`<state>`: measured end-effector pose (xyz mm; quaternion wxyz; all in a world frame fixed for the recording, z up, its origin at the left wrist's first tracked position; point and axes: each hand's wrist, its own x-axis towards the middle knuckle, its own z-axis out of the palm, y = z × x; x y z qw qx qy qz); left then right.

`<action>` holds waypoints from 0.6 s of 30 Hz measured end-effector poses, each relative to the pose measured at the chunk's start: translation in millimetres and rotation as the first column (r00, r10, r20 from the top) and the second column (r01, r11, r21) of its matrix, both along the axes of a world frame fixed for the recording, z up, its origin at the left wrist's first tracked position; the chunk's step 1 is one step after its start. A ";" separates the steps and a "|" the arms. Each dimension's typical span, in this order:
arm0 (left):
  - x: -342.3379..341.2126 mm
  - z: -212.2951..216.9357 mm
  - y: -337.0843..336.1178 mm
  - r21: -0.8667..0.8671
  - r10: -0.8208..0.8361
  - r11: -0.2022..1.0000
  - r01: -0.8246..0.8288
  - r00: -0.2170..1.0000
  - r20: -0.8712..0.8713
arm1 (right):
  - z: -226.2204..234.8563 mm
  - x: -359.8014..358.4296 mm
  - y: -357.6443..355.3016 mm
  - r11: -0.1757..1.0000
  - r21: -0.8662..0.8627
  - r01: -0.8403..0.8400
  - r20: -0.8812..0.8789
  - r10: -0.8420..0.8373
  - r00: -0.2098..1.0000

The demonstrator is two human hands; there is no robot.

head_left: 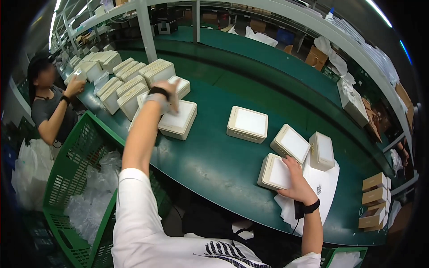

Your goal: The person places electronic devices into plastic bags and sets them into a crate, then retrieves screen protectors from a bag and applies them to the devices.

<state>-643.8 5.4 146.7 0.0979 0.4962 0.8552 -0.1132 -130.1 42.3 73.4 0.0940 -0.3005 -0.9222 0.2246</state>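
Observation:
At the left of the bench, my left hand point(166, 94), smeared by motion, reaches over a cream box-shaped device with a white top panel point(178, 117). Whether it touches or grips that device I cannot tell. Another such device point(181, 87) lies just beyond. On the right, my right hand point(298, 184) spans the side of a similar device point(273, 172), fingers over the top and thumb at the near edge. Beside it sit a tilted device point(291, 142) and one standing on edge point(321, 151). A separate device point(248, 123) lies mid-bench.
White paper sheets point(328, 190) lie under the right-hand devices. Rows of more devices point(129, 89) fill the bench's left. A green basket point(85, 147) of clear bags stands near left, by a co-worker point(51, 98). Small brown cartons point(375, 196) stack at the right.

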 end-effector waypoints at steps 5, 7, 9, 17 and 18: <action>-45.6 -20.9 -60.7 0.437 0.065 0.899 -0.024 0.995 -0.080 | 5.5 4.2 -1.1 0.998 0.025 -0.055 -0.038 0.056 0.998; -58.9 -24.1 -79.5 0.578 -0.301 0.764 0.286 0.951 -0.073 | -0.5 -8.0 -7.5 0.989 0.034 -0.143 -0.056 0.145 0.988; 32.2 -12.1 -60.8 0.555 -0.549 0.702 0.447 0.835 0.023 | 2.3 13.2 -18.5 0.999 0.050 -0.015 -0.001 0.015 1.000; 211.8 -73.8 -104.5 0.327 -0.779 0.613 0.719 0.620 0.097 | 50.2 -79.2 10.4 0.986 -0.156 -0.065 -0.047 0.058 0.997; 217.9 -79.9 -109.3 0.379 -0.769 0.601 0.703 0.638 0.035 | 48.4 -98.6 19.0 0.991 -0.094 -0.099 -0.034 0.096 0.995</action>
